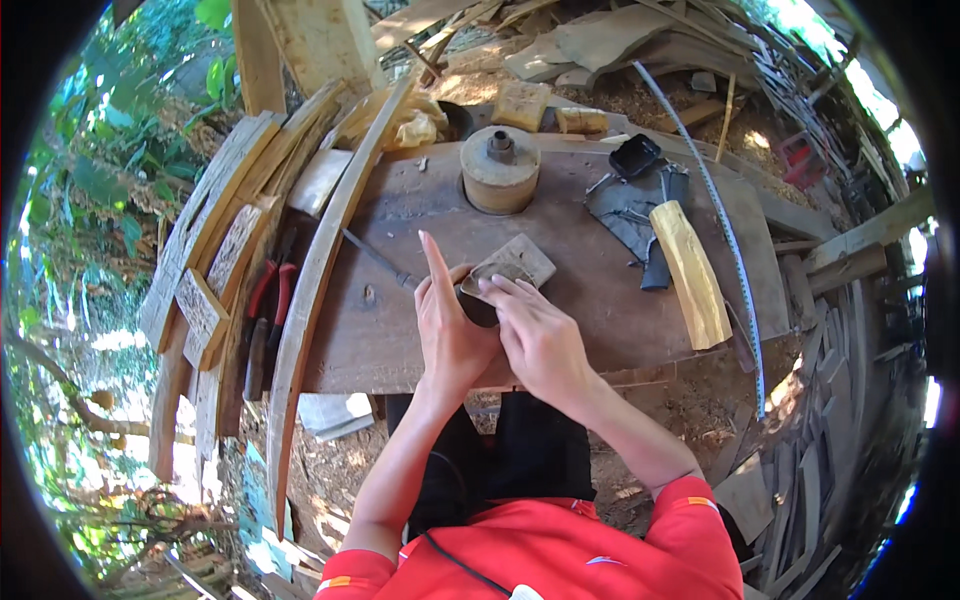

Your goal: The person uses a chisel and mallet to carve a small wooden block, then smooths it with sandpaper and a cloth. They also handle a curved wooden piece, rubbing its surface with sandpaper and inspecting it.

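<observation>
Toward seven o'clock over the tabletop, a small dark piece is seemingly held for close work, clamped by the left hand, index raised apart, while the right hand is laid on it, fingers together, grip unclear, and steady support is probably needed next.

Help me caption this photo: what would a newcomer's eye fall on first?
Probably the bright red shirt at the bottom. Above it, the left grip and right grip meet at a small dark piece over the brown bench. To their right lies a yellow wood chunk.
</observation>
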Action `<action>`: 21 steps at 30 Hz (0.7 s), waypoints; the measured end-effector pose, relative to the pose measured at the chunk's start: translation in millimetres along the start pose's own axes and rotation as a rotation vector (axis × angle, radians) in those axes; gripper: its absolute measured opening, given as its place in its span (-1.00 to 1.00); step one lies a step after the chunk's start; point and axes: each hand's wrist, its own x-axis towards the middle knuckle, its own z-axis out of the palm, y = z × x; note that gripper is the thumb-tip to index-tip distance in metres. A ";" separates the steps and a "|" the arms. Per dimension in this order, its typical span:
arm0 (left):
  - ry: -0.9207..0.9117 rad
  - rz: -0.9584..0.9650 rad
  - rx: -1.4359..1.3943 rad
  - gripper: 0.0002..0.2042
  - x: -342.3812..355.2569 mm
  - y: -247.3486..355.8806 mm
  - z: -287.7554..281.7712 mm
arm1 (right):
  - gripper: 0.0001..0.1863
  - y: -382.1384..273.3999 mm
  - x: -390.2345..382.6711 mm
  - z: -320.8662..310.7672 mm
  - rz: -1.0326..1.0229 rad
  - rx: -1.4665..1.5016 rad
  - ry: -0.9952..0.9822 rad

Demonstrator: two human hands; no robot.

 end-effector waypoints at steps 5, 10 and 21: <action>-0.064 -0.039 -0.005 0.43 7.0 12.6 -1.0 | -0.67 36.7 34.1 -20.0 0.269 -0.086 0.095; -0.060 0.023 0.017 0.45 3.5 8.5 -3.0 | -0.68 49.5 44.1 -70.6 0.376 -0.165 0.159; -0.077 0.020 0.013 0.44 4.6 11.3 -5.5 | -0.37 97.3 -10.0 -170.2 0.517 -0.654 0.321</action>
